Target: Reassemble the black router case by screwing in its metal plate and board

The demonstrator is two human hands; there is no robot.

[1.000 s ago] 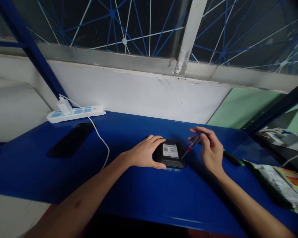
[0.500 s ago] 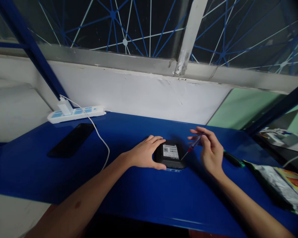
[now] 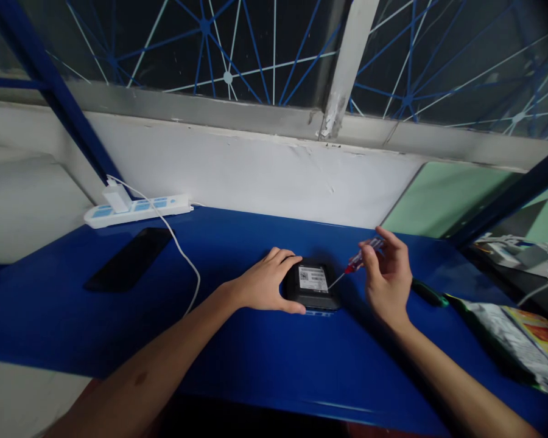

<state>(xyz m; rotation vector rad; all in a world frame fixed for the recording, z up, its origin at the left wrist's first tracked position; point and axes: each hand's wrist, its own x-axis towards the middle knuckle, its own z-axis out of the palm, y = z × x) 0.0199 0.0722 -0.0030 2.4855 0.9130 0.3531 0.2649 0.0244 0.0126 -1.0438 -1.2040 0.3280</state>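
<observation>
A flat black electronic device (image 3: 317, 300) lies on the blue table, with a white printed label (image 3: 313, 278) facing up. My left hand (image 3: 265, 281) grips its left side, fingers at the far edge and thumb along the near edge. In my right hand (image 3: 389, 283) is a screwdriver (image 3: 358, 260) with a clear and red handle, held tilted between thumb and fingers. Its thin shaft points down-left, and the tip is at the lower right of the label. Whether the tip touches a screw is too small to tell.
On the left are a black phone-like slab (image 3: 130, 260), a white power strip (image 3: 164, 207) and a white cable (image 3: 182, 250). A dark green-ended tool (image 3: 429, 293) and a shiny foil packet (image 3: 506, 334) lie to the right. A wall and window rise behind the blue table (image 3: 246, 371).
My right hand has shifted the screwdriver, and its tip has moved slightly left and up, from the device's lower right corner to beside the label. My left hand keeps its hold.
</observation>
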